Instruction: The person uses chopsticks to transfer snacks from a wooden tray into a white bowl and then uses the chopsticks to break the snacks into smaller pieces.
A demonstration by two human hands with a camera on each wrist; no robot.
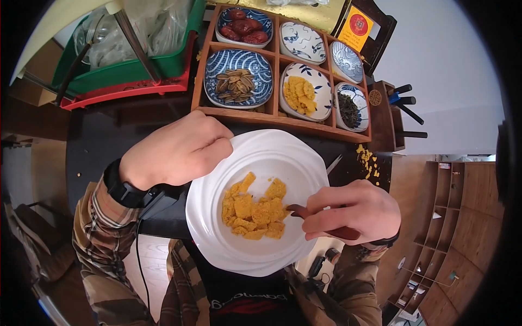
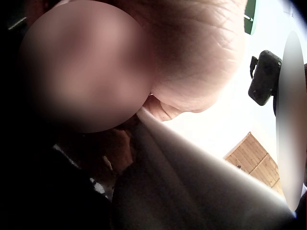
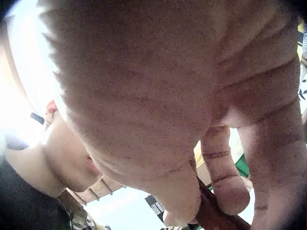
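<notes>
A white bowl (image 1: 277, 142) with a wide wavy rim stands before me, holding yellow crumbly pieces (image 1: 255, 209). My left hand (image 1: 182, 149) grips its upper left rim, fingers curled; in the left wrist view the pale rim (image 2: 206, 167) runs down from that hand. Over the bowl's right side, my right hand (image 1: 356, 212) holds a brown wooden spoon (image 1: 345, 233) between thumb and fingers. Its dark tip is right at the edge of the yellow pieces. The right wrist view shows the palm close up, with part of the spoon (image 3: 211, 211) under the fingertips; its far end is hidden.
Behind the bowl, a divided wooden tray (image 1: 234, 112) carries small dishes of dates, seeds, yellow pieces and dark leaves. A green basket (image 1: 185, 41) with plastic bags stands at left. Yellow crumbs (image 1: 367, 160) lie near a wooden holder (image 1: 383, 117) of black-handled tools.
</notes>
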